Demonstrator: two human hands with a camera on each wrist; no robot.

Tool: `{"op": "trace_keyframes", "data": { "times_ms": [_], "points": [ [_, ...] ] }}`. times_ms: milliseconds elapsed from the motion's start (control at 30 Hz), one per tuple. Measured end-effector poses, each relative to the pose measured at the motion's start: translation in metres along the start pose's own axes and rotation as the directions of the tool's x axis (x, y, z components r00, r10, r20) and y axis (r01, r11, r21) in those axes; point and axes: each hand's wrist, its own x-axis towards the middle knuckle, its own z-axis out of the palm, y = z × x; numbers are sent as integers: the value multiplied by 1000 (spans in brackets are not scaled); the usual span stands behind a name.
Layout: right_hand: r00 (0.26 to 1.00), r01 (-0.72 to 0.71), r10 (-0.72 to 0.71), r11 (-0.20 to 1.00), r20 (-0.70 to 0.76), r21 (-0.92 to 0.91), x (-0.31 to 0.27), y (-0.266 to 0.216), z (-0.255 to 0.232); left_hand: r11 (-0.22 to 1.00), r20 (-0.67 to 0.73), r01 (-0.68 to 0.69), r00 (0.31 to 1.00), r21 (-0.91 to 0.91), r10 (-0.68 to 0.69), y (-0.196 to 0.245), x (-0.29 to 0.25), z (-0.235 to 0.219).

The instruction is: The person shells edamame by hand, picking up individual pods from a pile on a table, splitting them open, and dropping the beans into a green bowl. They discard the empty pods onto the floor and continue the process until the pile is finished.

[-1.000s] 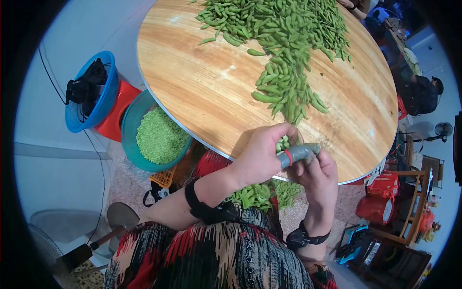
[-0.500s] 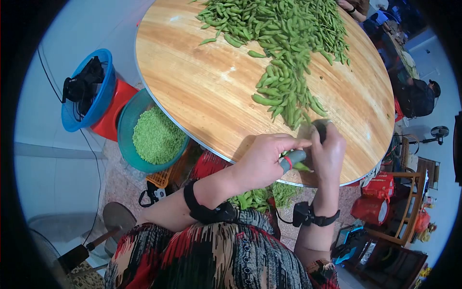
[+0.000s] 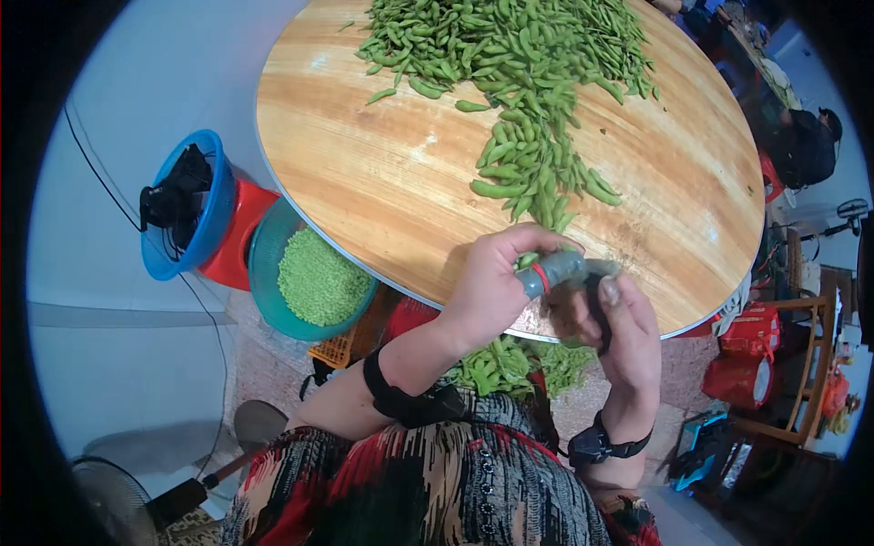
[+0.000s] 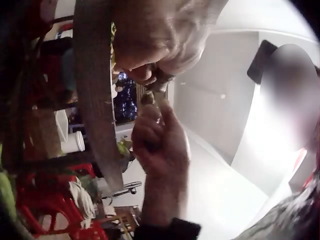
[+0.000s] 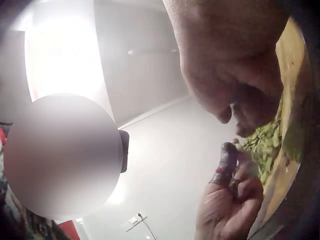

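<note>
Over the near edge of the round table, my left hand point(image 3: 492, 282) curls around a few shelled green soybeans point(image 3: 526, 261). Its thumb wears a grey cover point(image 3: 557, 267) with a red band, also visible in the right wrist view. Fingertip to fingertip with it, my right hand point(image 3: 630, 323) has its fingers curled, a dark cover on one of them. A blurred soybean pod point(image 3: 602, 267) lies between the left thumb and the right fingertips, mostly hidden by them. Beyond the hands, a trail of soybean pods point(image 3: 537, 168) leads to a large heap.
Left of the table stands a teal basin point(image 3: 264, 264) of shelled beans, beside a blue basin point(image 3: 211, 218) on a red stool point(image 3: 241, 237). Empty hulls point(image 3: 496, 364) lie below the table edge, near my lap. A fan point(image 3: 109, 496) stands at lower left.
My right hand reached to the tip of the pod trail half a second ago and has come back to the left hand. The left hand stays near the edge, holding beans.
</note>
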Motion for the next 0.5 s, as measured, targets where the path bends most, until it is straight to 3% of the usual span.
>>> {"op": "trace_keyframes", "data": {
  "times_ms": [33,67,200,267,400,467,500],
  "points": [
    [989,-82,70,992,131,91,-2,2,0,973,-13,125,991,-194,-130,-2,0,0],
    [984,-96,73,986,164,139,-2,3,2,983,-42,40,998,-181,-49,-5,1,1],
    [979,-164,129,959,158,232,-2,2,3,988,-43,73,996,-133,-79,-3,0,2],
    [971,-179,145,968,189,176,0,4,2,999,-66,31,997,-21,-32,-5,0,4],
    [977,-169,131,957,169,235,0,7,1,1000,-30,-5,1000,-12,4,-6,1,3],
    [980,-173,145,959,138,223,-1,9,2,930,186,214,969,-300,-163,6,-1,0],
    [980,-171,142,959,136,228,-1,8,1,931,189,217,968,-295,-166,5,0,-4]
  ]
}}
